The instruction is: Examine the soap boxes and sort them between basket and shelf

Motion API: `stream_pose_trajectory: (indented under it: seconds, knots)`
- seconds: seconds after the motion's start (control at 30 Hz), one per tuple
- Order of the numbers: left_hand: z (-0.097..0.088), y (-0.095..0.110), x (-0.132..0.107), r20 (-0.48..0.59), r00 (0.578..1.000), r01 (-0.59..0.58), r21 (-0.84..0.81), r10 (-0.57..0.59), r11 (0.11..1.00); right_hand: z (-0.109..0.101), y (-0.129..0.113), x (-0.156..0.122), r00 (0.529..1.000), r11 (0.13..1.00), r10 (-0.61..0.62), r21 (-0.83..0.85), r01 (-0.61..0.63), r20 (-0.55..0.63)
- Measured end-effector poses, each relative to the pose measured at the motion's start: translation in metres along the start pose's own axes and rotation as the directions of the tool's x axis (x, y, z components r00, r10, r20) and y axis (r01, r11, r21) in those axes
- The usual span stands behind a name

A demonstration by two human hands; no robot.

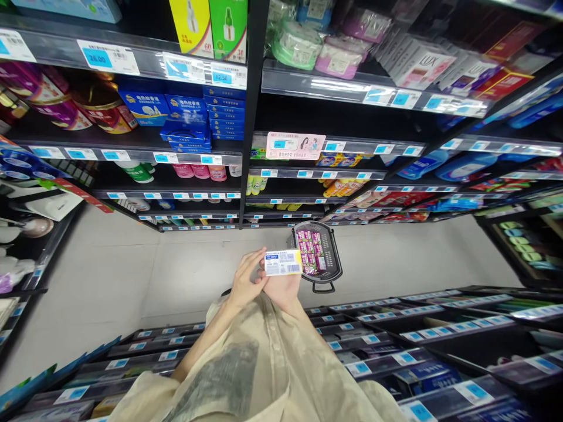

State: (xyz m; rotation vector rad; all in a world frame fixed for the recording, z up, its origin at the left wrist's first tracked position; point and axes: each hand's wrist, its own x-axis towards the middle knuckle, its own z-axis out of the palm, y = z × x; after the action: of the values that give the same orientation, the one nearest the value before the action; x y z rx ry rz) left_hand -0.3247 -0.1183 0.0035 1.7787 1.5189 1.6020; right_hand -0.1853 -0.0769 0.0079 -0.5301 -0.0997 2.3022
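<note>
A small white box (282, 262) with a blue label, a barcode and a yellow right end is held in front of my chest. My right hand (284, 291) supports it from below, its fingers mostly hidden behind the box. At the box's left end, my left hand (246, 281) grips the edge with its fingers close together. Just beyond, on the floor, stands a dark grey shopping basket (333, 249) with several purple and pink packs (310, 249) in it.
Ahead, shelves hold blue boxes (187, 117), wrapped round soaps (297, 44), LUX boxes (416, 61) and orange bottles (338, 187). A pink promotion sign (295, 145) hangs on a shelf edge. Behind me runs another shelf rack (373, 340). Pale floor (193, 258) lies between the racks.
</note>
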Motion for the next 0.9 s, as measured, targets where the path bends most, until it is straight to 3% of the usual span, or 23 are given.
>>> stream_pose_trajectory:
  seconds: [0.9]
  knots:
    - [-0.0046,-0.0054,0.0032,0.019,0.999,0.049,0.01,-0.049,0.999,-0.0025,0.0027,0.0057,0.999,0.999,0.021,0.037,-0.02,-0.035]
